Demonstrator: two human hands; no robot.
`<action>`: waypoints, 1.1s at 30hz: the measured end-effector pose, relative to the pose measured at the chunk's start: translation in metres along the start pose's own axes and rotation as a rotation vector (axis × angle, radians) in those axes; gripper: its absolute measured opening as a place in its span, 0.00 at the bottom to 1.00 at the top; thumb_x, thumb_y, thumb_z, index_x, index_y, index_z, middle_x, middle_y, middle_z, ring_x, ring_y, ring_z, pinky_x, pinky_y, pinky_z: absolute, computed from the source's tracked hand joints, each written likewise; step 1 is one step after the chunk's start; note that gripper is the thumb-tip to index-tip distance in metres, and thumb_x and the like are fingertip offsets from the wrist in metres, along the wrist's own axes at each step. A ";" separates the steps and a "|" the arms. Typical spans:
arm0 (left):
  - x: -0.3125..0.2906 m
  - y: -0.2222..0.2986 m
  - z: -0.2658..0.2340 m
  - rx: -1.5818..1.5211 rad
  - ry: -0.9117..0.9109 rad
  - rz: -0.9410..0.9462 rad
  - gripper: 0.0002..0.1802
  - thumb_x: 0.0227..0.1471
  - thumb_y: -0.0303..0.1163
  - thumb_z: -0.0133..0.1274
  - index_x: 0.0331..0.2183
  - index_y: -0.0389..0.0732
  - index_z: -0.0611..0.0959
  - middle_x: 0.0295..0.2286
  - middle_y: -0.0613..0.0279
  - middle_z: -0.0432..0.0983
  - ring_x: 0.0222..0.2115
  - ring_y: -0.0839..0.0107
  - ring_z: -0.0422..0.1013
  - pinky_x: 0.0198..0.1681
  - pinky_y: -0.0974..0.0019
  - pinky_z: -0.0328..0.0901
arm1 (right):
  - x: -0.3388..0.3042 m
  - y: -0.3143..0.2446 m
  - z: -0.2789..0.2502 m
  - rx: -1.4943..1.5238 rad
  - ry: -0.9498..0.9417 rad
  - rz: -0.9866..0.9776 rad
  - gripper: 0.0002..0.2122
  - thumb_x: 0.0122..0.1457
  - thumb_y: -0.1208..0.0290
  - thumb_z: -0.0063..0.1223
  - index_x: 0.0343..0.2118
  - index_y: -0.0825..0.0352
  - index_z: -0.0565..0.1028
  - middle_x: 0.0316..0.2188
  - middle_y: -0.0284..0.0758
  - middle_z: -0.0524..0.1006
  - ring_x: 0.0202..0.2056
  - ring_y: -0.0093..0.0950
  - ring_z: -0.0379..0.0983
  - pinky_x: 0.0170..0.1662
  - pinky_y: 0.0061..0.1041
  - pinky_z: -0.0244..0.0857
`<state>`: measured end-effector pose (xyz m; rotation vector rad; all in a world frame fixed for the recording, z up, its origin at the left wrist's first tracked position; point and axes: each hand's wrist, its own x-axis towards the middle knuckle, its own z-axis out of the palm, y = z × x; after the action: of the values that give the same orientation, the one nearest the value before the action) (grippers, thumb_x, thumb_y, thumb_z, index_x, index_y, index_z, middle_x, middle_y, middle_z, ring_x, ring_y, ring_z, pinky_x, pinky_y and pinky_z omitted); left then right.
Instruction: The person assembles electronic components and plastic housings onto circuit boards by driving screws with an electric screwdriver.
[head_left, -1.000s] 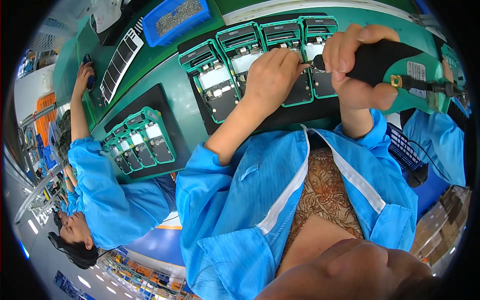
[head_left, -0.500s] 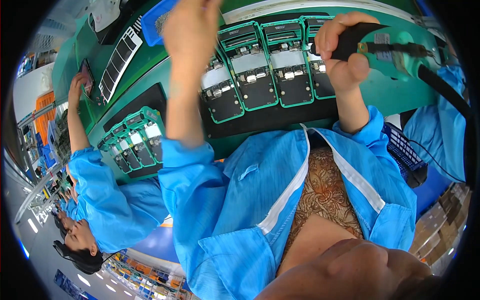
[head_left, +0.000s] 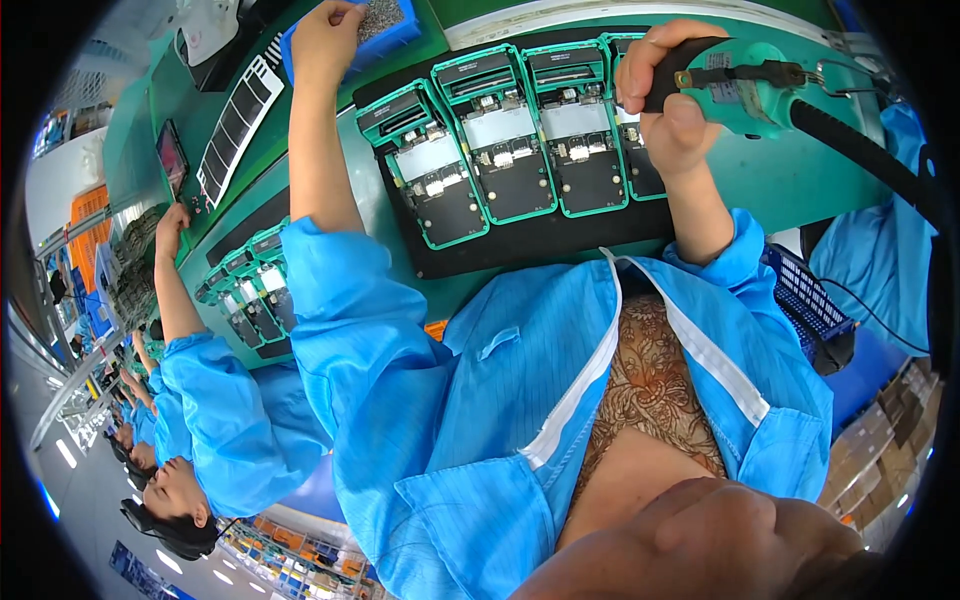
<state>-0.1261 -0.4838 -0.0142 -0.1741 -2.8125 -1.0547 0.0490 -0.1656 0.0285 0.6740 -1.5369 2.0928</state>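
My left hand (head_left: 326, 42) is at the near side of a blue bin (head_left: 385, 42) that holds a heap of small grey metal pieces. Its fingertips are pinched together; whatever they may hold is too small to make out. My right hand (head_left: 668, 95) grips the dark end of a green-and-black electric screwdriver (head_left: 745, 100), which lies sideways in the air over the rightmost device. Between my arms, several green-framed devices (head_left: 507, 150) with exposed black boards stand in a row on a black mat (head_left: 455, 258). The right hand partly covers the last one.
A thick black cable (head_left: 860, 160) runs from the screwdriver toward the right edge. A white strip with dark panels (head_left: 240, 125) lies at the left. Beyond my left arm, a co-worker's hand (head_left: 172, 225) is near another row of devices (head_left: 245, 290). A blue basket (head_left: 805, 300) sits at lower right.
My left hand has moved left from above the devices to the blue bin. My right hand has shifted slightly left with the screwdriver. The co-worker's hand has drawn back from a dark flat object.
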 end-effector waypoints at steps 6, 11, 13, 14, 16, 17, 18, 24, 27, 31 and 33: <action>-0.016 0.024 -0.006 0.166 0.220 0.097 0.09 0.52 0.31 0.55 0.32 0.34 0.81 0.24 0.56 0.78 0.25 0.69 0.73 0.30 0.69 0.65 | 0.002 0.001 0.000 0.021 -0.065 0.013 0.25 0.53 0.52 0.57 0.43 0.67 0.64 0.21 0.34 0.67 0.18 0.21 0.61 0.21 0.20 0.58; -0.050 0.081 -0.021 -0.003 0.351 0.136 0.08 0.53 0.27 0.52 0.27 0.32 0.79 0.21 0.55 0.76 0.22 0.71 0.72 0.28 0.68 0.65 | 0.003 0.001 -0.001 -0.019 -0.089 0.008 0.24 0.53 0.52 0.57 0.42 0.67 0.65 0.21 0.34 0.67 0.18 0.20 0.61 0.21 0.20 0.58; -0.065 0.100 -0.021 -0.209 0.293 0.031 0.07 0.52 0.27 0.54 0.27 0.33 0.78 0.20 0.62 0.74 0.21 0.79 0.68 0.26 0.72 0.63 | 0.000 0.004 -0.005 -0.027 -0.081 0.010 0.24 0.53 0.52 0.57 0.42 0.67 0.65 0.21 0.34 0.67 0.18 0.20 0.61 0.21 0.20 0.58; -0.074 0.106 -0.023 -0.206 0.299 0.028 0.07 0.52 0.27 0.54 0.27 0.33 0.78 0.20 0.62 0.74 0.21 0.79 0.68 0.26 0.72 0.63 | 0.000 0.005 -0.005 -0.018 -0.075 0.009 0.24 0.53 0.51 0.57 0.42 0.67 0.65 0.21 0.33 0.67 0.18 0.20 0.61 0.21 0.20 0.58; -0.087 0.112 -0.029 -0.421 0.253 0.077 0.06 0.52 0.26 0.54 0.28 0.32 0.77 0.20 0.68 0.71 0.22 0.84 0.65 0.26 0.76 0.61 | -0.001 0.005 -0.002 -0.009 -0.074 0.013 0.24 0.53 0.52 0.57 0.41 0.67 0.65 0.21 0.34 0.67 0.18 0.20 0.61 0.21 0.20 0.58; -0.093 0.105 -0.030 -0.470 0.211 0.052 0.07 0.51 0.26 0.55 0.31 0.32 0.77 0.20 0.63 0.73 0.22 0.75 0.69 0.28 0.71 0.64 | 0.000 0.005 -0.001 -0.002 -0.082 0.021 0.24 0.53 0.52 0.57 0.41 0.67 0.65 0.21 0.34 0.67 0.18 0.21 0.61 0.21 0.20 0.58; -0.102 0.101 -0.029 -0.467 0.199 0.087 0.09 0.52 0.30 0.56 0.34 0.34 0.79 0.23 0.64 0.76 0.24 0.77 0.71 0.30 0.73 0.64 | 0.000 0.006 0.000 0.003 -0.088 0.028 0.24 0.52 0.52 0.57 0.41 0.67 0.65 0.21 0.34 0.67 0.18 0.21 0.61 0.21 0.21 0.57; -0.165 0.128 0.001 -0.213 0.167 0.454 0.08 0.45 0.22 0.56 0.33 0.38 0.82 0.29 0.55 0.78 0.31 0.55 0.74 0.35 0.61 0.69 | 0.004 -0.014 0.018 0.119 -0.035 0.003 0.27 0.52 0.47 0.56 0.43 0.67 0.66 0.20 0.32 0.65 0.18 0.21 0.61 0.22 0.22 0.56; -0.182 0.133 0.024 -0.102 0.065 0.616 0.07 0.44 0.23 0.59 0.30 0.39 0.82 0.27 0.58 0.77 0.30 0.59 0.73 0.32 0.62 0.69 | 0.007 -0.033 0.039 0.188 -0.069 -0.057 0.31 0.52 0.39 0.51 0.44 0.67 0.66 0.18 0.30 0.63 0.16 0.19 0.57 0.19 0.20 0.54; -0.193 0.134 0.037 -0.080 0.089 0.626 0.07 0.40 0.26 0.61 0.25 0.40 0.79 0.22 0.62 0.73 0.26 0.62 0.71 0.28 0.62 0.65 | 0.006 -0.039 0.056 0.221 -0.111 -0.095 0.36 0.50 0.33 0.49 0.44 0.66 0.64 0.18 0.29 0.63 0.15 0.18 0.57 0.19 0.18 0.54; -0.194 0.135 0.038 -0.075 0.128 0.642 0.08 0.38 0.28 0.63 0.25 0.41 0.79 0.21 0.64 0.72 0.25 0.63 0.70 0.27 0.63 0.64 | 0.004 -0.040 0.058 0.223 -0.121 -0.080 0.36 0.49 0.32 0.49 0.45 0.67 0.64 0.18 0.29 0.63 0.15 0.17 0.57 0.19 0.18 0.54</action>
<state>0.0826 -0.3693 0.0128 -0.9054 -2.3317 -0.9582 0.0772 -0.2101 0.0752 0.9408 -1.3245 2.2178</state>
